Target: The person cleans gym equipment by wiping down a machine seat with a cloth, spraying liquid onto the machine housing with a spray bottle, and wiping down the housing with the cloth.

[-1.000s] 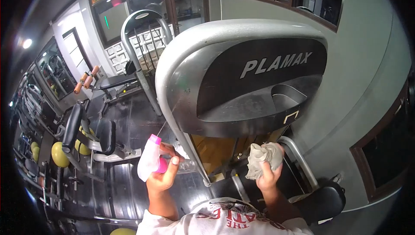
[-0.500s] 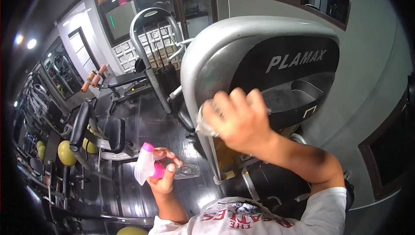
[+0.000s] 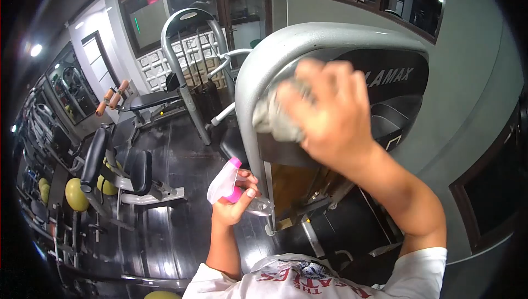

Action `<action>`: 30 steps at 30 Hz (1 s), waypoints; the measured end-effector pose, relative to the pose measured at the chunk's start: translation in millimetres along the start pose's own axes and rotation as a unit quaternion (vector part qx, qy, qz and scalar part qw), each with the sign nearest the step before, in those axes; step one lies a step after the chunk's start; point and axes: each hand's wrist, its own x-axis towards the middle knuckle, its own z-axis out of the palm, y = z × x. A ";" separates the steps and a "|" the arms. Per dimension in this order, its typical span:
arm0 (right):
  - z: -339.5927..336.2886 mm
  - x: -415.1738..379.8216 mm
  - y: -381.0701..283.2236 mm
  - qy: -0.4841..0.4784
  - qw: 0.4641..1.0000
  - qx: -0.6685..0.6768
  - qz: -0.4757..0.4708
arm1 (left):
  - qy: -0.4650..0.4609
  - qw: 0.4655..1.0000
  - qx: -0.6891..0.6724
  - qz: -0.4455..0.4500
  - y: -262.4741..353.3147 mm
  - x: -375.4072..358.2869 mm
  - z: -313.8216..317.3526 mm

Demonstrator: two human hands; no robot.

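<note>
A spray bottle with a pink-and-clear head and a transparent body is gripped by my left hand, its fingers around the neck. The bottle tilts, its base pointing right. My right hand, a little blurred, presses a crumpled grey cloth against the front panel of a gym machine. That machine has a silver rim and a black panel with white lettering, partly covered by my hand. Fingers are bent over the cloth, which sticks out on the left.
A padded bench stands on the dark floor to the left, with yellow exercise balls beside it. Farther back is another silver-framed machine. A grey wall runs along the right. Mirrors and more equipment line the far left.
My right hand has moved up over the panel with the cloth, covering the first letters. My left hand has shifted right and slightly up with the spray bottle, closer to the machine.
</note>
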 end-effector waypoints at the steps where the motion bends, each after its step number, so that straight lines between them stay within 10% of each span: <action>1: 2.7 6.1 6.1 0.007 0.998 0.039 0.039 | -0.001 1.000 -0.009 -0.006 -4.5 3.4 1.3; 30: 4.2 5.4 -10.5 -0.061 0.989 -0.084 -0.102 | -0.020 0.999 -0.050 -0.010 -35.3 20.2 10.6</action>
